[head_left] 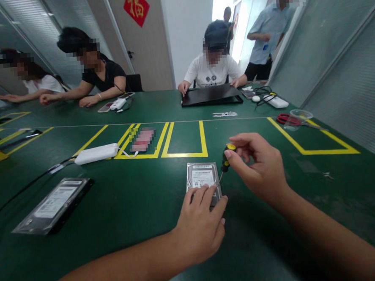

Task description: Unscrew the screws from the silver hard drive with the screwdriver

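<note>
Green tabletop, marked out with yellow tape, fills most of the room between frosted glass partitions. On its near side, roughly central, lies a hard disk drive with its label up. The left hand rests palm down over the drive's near part, fingers slightly spread; whether they grip its edges I cannot tell. The right hand pinches the black-and-yellow handle of a screwdriver between thumb and fingers. Its shaft slants down to the drive's right edge, just beside the left fingertips; whether the tip sits in a screw cannot be made out. Well apart to the left is a second hard drive, near a long white device with cables at both ends. Red-handled scissors lie far right. Across the table, a co-worker in a white T-shirt holds a flat black panel.
</note>
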Tool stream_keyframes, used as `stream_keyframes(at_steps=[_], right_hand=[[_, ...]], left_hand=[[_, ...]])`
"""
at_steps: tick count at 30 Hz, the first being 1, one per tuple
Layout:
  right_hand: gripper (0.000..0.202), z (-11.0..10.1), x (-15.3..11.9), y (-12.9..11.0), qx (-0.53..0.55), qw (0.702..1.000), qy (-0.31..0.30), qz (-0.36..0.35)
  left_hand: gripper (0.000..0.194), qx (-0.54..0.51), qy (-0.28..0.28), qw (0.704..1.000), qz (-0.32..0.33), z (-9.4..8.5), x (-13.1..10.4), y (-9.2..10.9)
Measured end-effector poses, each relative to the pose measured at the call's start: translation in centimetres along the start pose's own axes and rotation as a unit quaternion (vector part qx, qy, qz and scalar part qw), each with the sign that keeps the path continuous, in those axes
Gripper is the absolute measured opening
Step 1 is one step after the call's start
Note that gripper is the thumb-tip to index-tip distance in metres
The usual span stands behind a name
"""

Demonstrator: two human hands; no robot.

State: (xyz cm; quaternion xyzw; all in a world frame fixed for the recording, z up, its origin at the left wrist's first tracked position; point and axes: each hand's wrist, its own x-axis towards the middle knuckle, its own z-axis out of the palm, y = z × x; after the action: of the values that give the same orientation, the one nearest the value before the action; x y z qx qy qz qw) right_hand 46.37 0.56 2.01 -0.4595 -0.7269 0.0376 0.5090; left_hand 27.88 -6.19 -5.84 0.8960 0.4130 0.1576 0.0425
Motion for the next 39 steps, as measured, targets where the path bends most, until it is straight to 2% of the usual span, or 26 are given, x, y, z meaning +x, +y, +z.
stream_keyframes(at_steps=[5,10,15,35,39], right_hand=[[0.012,-0.21,0.06,-0.23,-0.016,1.0,-0.013,0.0],[0.007,-0.07,0.25,-0.06,-0.004,0.999,0.0,-0.05],[0.005,0.15,0.22,0.07,-0.014,0.999,0.01,-0.044],[0.009,0.08,0.15,-0.07,-0.012,1.0,0.01,-0.027],[0.008,0.15,0.2,-0.08,-0.006,0.999,0.011,-0.045]], left_hand=[[0.051,-0.005,-0.001,1.0,0.005,0.17,-0.08,0.0],[0.052,-0.004,-0.007,1.0,0.003,0.13,-0.17,-0.06],[0.054,0.001,-0.016,1.0,0.011,-0.11,-0.17,-0.17],[0.049,0.048,0.001,0.998,0.038,-0.62,0.4,-0.51],[0.049,0.049,-0.003,0.998,0.042,-0.59,0.31,-0.54]])
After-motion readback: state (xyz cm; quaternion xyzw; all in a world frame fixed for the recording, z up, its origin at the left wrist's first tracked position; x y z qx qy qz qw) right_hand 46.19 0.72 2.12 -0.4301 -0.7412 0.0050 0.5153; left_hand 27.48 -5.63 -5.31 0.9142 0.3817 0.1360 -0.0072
